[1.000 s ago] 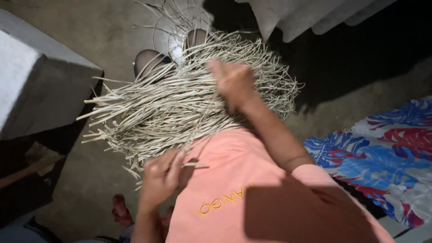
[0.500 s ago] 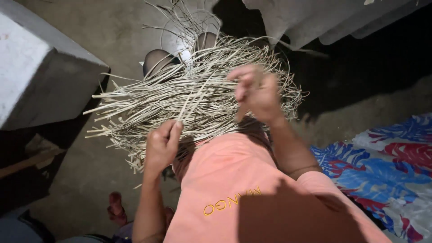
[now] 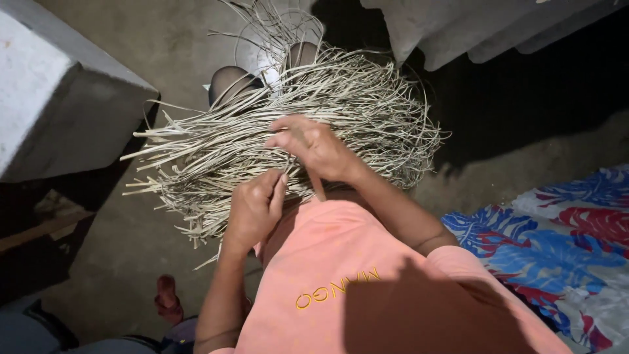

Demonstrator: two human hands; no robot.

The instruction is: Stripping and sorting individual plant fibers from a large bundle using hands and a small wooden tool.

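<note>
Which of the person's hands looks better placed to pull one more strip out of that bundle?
Probably the right hand: it lies on top of the pale strips, fingers spread among them. The left hand is curled at the bundle's near edge, seemingly pinching a strand already.

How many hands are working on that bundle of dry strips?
2. The left hand grips strips at the near edge of the bundle of dry strips; the right hand rests on top, just beyond it.
</note>
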